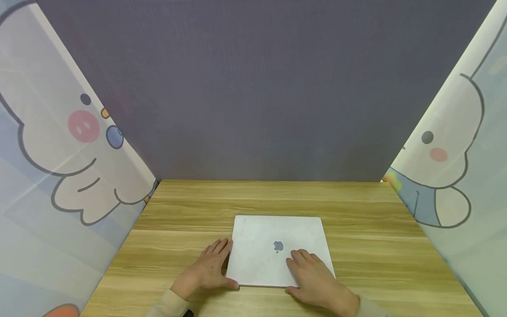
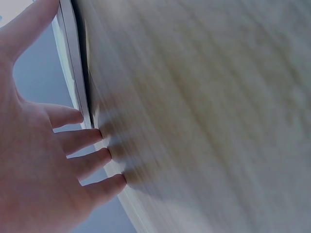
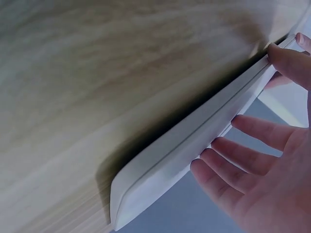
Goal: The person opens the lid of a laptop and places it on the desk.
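Note:
A closed silver laptop (image 1: 257, 251) with a dark apple logo (image 1: 278, 246) lies flat on the wooden table. Along its left side rests my left hand (image 1: 207, 266), fingers spread and thumb at the front left corner. In the left wrist view, most fingertips of the left hand (image 2: 48, 160) touch the tabletop close by the laptop's edge (image 2: 75, 53). My right hand (image 1: 317, 279) lies over the front right part of the lid. The right wrist view shows the right hand (image 3: 272, 170) with its fingertips on the lid and its thumb at the laptop's front edge (image 3: 194, 116).
The wood-grain table (image 1: 190, 207) ends at a dark grey panel (image 1: 253, 97) at the back. Cartoon-printed curtains stand on the left (image 1: 35, 211) and right (image 1: 483, 246).

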A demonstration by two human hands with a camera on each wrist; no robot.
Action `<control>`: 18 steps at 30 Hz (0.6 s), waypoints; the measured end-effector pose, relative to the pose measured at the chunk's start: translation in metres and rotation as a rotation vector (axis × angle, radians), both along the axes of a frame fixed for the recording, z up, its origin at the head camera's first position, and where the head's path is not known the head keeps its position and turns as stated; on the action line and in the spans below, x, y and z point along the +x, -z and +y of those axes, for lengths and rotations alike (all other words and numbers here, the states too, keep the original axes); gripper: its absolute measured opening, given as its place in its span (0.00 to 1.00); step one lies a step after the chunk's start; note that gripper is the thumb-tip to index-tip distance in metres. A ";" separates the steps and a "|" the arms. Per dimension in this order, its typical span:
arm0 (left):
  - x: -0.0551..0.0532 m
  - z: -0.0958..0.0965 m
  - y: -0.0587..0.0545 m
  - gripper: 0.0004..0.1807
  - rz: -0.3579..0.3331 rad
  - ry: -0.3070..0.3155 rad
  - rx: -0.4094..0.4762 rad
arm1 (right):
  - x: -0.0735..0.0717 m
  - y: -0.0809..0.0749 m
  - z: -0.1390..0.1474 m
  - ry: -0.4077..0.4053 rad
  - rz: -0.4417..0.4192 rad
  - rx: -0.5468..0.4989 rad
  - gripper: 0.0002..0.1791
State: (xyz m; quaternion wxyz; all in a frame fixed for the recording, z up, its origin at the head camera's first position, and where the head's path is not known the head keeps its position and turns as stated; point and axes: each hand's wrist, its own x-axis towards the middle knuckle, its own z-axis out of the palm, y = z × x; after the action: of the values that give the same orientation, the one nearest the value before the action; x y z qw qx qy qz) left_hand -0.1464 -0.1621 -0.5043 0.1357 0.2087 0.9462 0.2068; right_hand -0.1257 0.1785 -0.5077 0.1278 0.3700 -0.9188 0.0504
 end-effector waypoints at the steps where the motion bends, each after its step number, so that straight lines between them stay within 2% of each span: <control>1: 0.000 0.000 0.000 0.71 -0.002 0.001 0.000 | 0.000 0.000 0.000 0.001 0.002 0.007 0.34; 8: 0.000 0.000 -0.002 0.71 -0.002 -0.004 0.003 | -0.001 0.002 -0.002 -0.002 0.065 0.047 0.34; 18: 0.000 -0.001 0.000 0.71 -0.002 0.007 0.010 | -0.010 0.006 -0.002 -0.060 0.212 0.025 0.31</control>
State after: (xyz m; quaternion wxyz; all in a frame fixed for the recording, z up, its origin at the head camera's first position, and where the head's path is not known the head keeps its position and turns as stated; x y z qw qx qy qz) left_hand -0.1466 -0.1632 -0.5042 0.1364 0.2127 0.9443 0.2110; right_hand -0.1362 0.1766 -0.5136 0.2179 0.4021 -0.8893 0.0034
